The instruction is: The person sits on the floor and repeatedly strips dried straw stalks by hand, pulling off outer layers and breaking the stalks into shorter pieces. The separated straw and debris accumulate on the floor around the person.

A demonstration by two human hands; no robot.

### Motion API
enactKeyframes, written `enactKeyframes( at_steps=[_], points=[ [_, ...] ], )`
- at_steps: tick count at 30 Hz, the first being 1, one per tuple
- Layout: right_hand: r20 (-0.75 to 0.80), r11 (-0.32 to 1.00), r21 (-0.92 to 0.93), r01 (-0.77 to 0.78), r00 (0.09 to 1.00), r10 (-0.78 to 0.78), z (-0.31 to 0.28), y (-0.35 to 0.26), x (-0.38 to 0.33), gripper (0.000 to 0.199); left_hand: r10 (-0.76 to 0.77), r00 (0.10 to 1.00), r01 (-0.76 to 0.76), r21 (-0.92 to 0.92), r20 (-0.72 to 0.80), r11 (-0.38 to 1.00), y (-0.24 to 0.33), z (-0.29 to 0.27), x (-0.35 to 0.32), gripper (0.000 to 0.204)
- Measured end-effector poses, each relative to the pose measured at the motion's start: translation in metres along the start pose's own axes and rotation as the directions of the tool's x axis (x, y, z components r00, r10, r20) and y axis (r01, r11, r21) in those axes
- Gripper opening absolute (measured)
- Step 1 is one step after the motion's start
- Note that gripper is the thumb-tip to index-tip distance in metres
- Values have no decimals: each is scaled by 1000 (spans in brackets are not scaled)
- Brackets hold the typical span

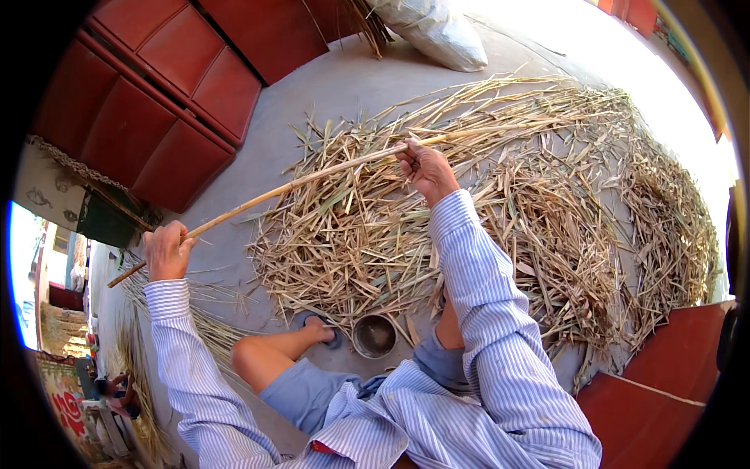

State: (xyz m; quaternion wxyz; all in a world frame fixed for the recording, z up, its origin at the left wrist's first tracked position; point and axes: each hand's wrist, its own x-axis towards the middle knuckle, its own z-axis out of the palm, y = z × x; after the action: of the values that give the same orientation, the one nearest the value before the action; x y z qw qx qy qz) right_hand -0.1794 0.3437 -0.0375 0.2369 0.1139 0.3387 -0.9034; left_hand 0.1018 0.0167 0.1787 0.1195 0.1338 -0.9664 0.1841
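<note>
A long, pale brown reed stalk (301, 180) slants up from lower left to upper right in front of me. My left hand (168, 248) is closed round it near its lower left end, and a short tip sticks out past the fist. Farther along, my right hand (428, 170) pinches the stalk between thumb and fingers, with the other fingers curled. Beyond that hand the stalk's far part runs over the other reeds, and I cannot tell exactly where it ends. Beneath lies a wide heap of dry leaf husks (351, 234).
A round metal bowl (374, 336) stands on the floor between my legs. More long reeds (539, 102) lie beyond the husks; thin peeled stalks (215, 332) lie at left. Red panels (180, 70) stand at upper left, a white sack (437, 35) at the back. Another person (121, 391) is far left.
</note>
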Motion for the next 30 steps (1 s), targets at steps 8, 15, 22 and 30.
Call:
enactKeyframes(
  at_steps=[8,15,22,30],
  points=[
    [250,949,-314,-43,960,126,38,42,-46,25,337,865,-428,-197,-371,882,143,48,41,34],
    [160,988,-154,7,987,18,27,25,-44,23,232,891,-384,-378,-390,842,163,66,52,20],
    [136,970,-245,7,990,28,27,21,-47,27,372,791,-523,-221,-485,823,181,67,60,21],
    [87,964,-261,-58,993,83,31,37,-43,27,-155,982,-57,-956,-105,286,193,66,73,19]
  ],
)
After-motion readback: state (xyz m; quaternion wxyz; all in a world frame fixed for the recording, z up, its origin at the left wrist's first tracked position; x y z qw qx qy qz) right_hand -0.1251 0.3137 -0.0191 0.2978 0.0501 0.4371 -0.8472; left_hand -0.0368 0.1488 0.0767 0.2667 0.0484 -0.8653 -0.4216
